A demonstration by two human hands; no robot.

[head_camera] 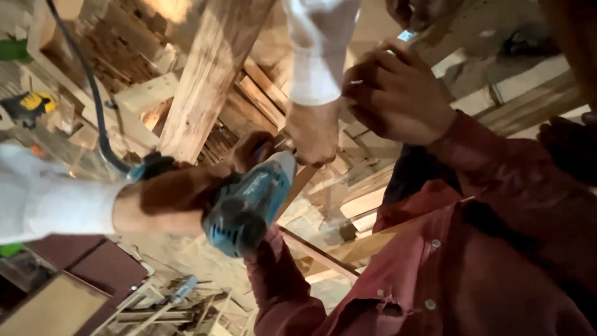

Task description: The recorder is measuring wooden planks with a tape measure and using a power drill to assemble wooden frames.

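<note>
Here there is one teal power drill (249, 205), gripped from behind by the left hand (168, 199), whose fingers are wrapped tight round its body; a black cable (93, 93) runs off from the drill's rear up toward the top left. The right hand (314, 130), coming down in a white sleeve, is closed in a fist at the drill's front end, though what it pinches there cannot be told. Two more hands belong to a co-worker in a red shirt (472, 249): one (398, 93) fisted just beside the right hand, another (255, 149) partly hidden behind the drill. One thick wooden beam (211, 74) slants down above the left hand. Many loose wooden slats (367, 199) lie scattered below, and a yellow-and-black tool (28, 106) sits far left, well apart.
</note>
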